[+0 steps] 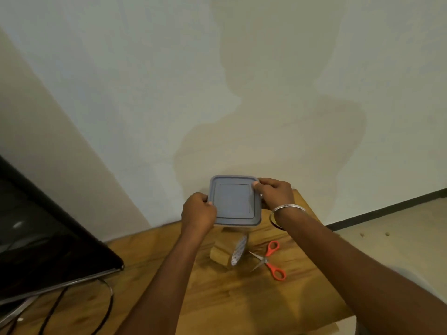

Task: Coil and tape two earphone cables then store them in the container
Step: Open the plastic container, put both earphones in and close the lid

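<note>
Between left hand [198,211] and right hand [274,194]: filled by the box [234,201], gripped at both sides. Beyond the hands: shut off by the wall [145,93], close behind the box. Nearer the body than the left hand, below the box: blocked by a tape roll [225,257] standing on edge on the table [242,305]. Nearer the body than the right hand, just beside the roll: scissors [271,259], blades apart, tips toward the roll. Under the right wrist: a dark loop [274,222], too unclear to name. Far left of the left hand: hemmed in by a black screen [48,238], with cables [111,298] trailing below. Open over bare wood between the forearms, and right of the right hand past the table edge.
</note>
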`<action>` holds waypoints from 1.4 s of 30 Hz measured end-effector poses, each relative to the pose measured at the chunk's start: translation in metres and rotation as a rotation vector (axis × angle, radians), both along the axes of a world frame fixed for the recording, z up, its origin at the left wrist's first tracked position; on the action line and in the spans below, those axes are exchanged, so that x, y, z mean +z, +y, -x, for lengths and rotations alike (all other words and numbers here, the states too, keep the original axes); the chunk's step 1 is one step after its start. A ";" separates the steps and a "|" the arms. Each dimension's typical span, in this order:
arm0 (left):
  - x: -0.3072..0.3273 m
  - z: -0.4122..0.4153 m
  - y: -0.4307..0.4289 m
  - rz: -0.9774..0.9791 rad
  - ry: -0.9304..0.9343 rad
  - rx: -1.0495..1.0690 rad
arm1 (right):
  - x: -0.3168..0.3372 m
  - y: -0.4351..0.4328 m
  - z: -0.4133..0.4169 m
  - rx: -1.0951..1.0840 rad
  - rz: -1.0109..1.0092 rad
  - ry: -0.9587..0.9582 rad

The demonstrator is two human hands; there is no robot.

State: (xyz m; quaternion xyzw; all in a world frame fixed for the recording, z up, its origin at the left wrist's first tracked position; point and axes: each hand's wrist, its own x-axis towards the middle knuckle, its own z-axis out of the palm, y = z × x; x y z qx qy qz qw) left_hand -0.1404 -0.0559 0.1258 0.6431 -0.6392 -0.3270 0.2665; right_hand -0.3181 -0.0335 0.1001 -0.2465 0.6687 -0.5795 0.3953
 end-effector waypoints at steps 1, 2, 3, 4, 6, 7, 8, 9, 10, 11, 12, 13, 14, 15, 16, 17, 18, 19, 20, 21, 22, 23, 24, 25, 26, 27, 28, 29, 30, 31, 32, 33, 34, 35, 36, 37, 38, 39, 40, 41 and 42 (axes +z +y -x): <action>-0.002 0.008 0.000 -0.035 -0.001 -0.010 | -0.002 0.001 0.006 -0.010 -0.015 -0.047; -0.005 0.013 0.000 -0.054 -0.013 -0.017 | -0.004 0.001 0.011 -0.015 -0.022 -0.087; -0.008 0.017 0.000 -0.061 -0.025 -0.019 | -0.005 0.001 0.014 -0.018 -0.022 -0.113; -0.009 0.017 -0.001 -0.061 -0.015 -0.011 | -0.003 -0.001 0.015 -0.013 -0.012 -0.115; -0.013 0.012 -0.006 -0.045 0.060 0.029 | 0.000 -0.003 0.013 0.053 -0.010 -0.088; -0.014 0.006 -0.009 -0.029 0.111 0.063 | 0.003 -0.003 0.010 0.106 -0.020 -0.104; -0.015 0.001 -0.012 -0.010 0.155 0.094 | 0.007 0.000 0.006 0.155 -0.030 -0.153; -0.013 -0.003 -0.014 0.012 0.189 0.120 | 0.010 0.002 0.002 0.201 -0.041 -0.192; -0.012 -0.008 -0.016 0.031 0.208 0.138 | 0.011 0.005 -0.002 0.229 -0.050 -0.220; -0.011 -0.012 -0.019 0.045 0.222 0.146 | 0.009 0.006 -0.006 0.242 -0.054 -0.225; -0.010 -0.015 -0.021 0.054 0.238 0.153 | 0.009 0.007 -0.009 0.241 -0.051 -0.222; -0.009 -0.019 -0.022 0.055 0.256 0.165 | 0.007 0.008 -0.012 0.241 -0.045 -0.224; -0.010 -0.021 -0.023 0.042 0.277 0.180 | 0.007 0.009 -0.013 0.243 -0.046 -0.234; -0.010 -0.022 -0.024 0.016 0.300 0.193 | 0.007 0.008 -0.012 0.248 -0.055 -0.252; -0.010 -0.021 -0.024 -0.023 0.325 0.207 | 0.007 0.008 -0.010 0.252 -0.068 -0.277; -0.011 -0.019 -0.026 -0.055 0.346 0.212 | 0.007 0.007 -0.006 0.246 -0.082 -0.303; -0.012 -0.015 -0.029 -0.082 0.356 0.211 | 0.007 0.005 -0.001 0.233 -0.094 -0.320; -0.013 -0.010 -0.033 -0.099 0.358 0.201 | 0.007 0.004 0.005 0.214 -0.104 -0.322; -0.014 -0.001 -0.037 -0.114 0.356 0.189 | 0.007 0.003 0.014 0.191 -0.116 -0.311; -0.016 0.008 -0.041 -0.122 0.361 0.171 | 0.007 0.001 0.023 0.163 -0.128 -0.302; -0.017 0.019 -0.045 -0.137 0.358 0.150 | 0.006 0.000 0.033 0.130 -0.144 -0.299; -0.021 0.031 -0.050 -0.155 0.355 0.126 | 0.003 -0.001 0.044 0.089 -0.159 -0.298; -0.025 0.044 -0.052 -0.187 0.344 0.106 | -0.002 -0.001 0.055 0.043 -0.167 -0.295; -0.029 0.058 -0.054 -0.220 0.330 0.077 | -0.008 -0.002 0.067 -0.015 -0.168 -0.264; -0.033 0.071 -0.053 -0.259 0.305 0.047 | -0.016 -0.004 0.077 -0.075 -0.171 -0.190; -0.038 0.083 -0.052 -0.290 0.277 0.019 | -0.023 -0.004 0.085 -0.125 -0.179 -0.088; -0.041 0.095 -0.049 -0.317 0.236 -0.004 | -0.030 -0.004 0.093 -0.166 -0.185 0.000; -0.046 0.105 -0.047 -0.322 0.191 -0.018 | -0.034 -0.003 0.098 -0.191 -0.190 0.051; -0.052 0.113 -0.045 -0.322 0.144 -0.023 | -0.039 -0.003 0.103 -0.203 -0.196 0.077; -0.058 0.120 -0.043 -0.318 0.106 -0.027 | -0.043 -0.003 0.107 -0.202 -0.212 0.088; -0.062 0.123 -0.041 -0.316 0.073 -0.028 | -0.047 -0.004 0.110 -0.190 -0.229 0.100; -0.069 0.126 -0.039 -0.298 0.031 -0.036 | -0.050 -0.004 0.112 -0.170 -0.247 0.117; -0.074 0.126 -0.038 -0.285 -0.015 -0.048 | -0.052 -0.004 0.114 -0.148 -0.259 0.146; -0.080 0.126 -0.037 -0.270 -0.058 -0.072 | -0.054 -0.002 0.113 -0.132 -0.268 0.174; -0.083 0.125 -0.037 -0.260 -0.096 -0.094 | -0.057 -0.001 0.113 -0.121 -0.271 0.201; -0.086 0.123 -0.037 -0.246 -0.125 -0.115 | -0.059 0.001 0.112 -0.111 -0.270 0.219; -0.086 0.123 -0.036 -0.229 -0.153 -0.143 | -0.062 0.002 0.112 -0.105 -0.266 0.235; -0.086 0.122 -0.037 -0.203 -0.187 -0.184 | -0.063 0.003 0.112 -0.102 -0.261 0.250; -0.082 0.121 -0.037 -0.172 -0.231 -0.229 | -0.064 0.003 0.111 -0.100 -0.258 0.275; -0.078 0.118 -0.037 -0.144 -0.275 -0.264 | -0.065 0.004 0.110 -0.097 -0.256 0.315; -0.073 0.115 -0.037 -0.117 -0.305 -0.285 | -0.064 0.003 0.110 -0.098 -0.245 0.379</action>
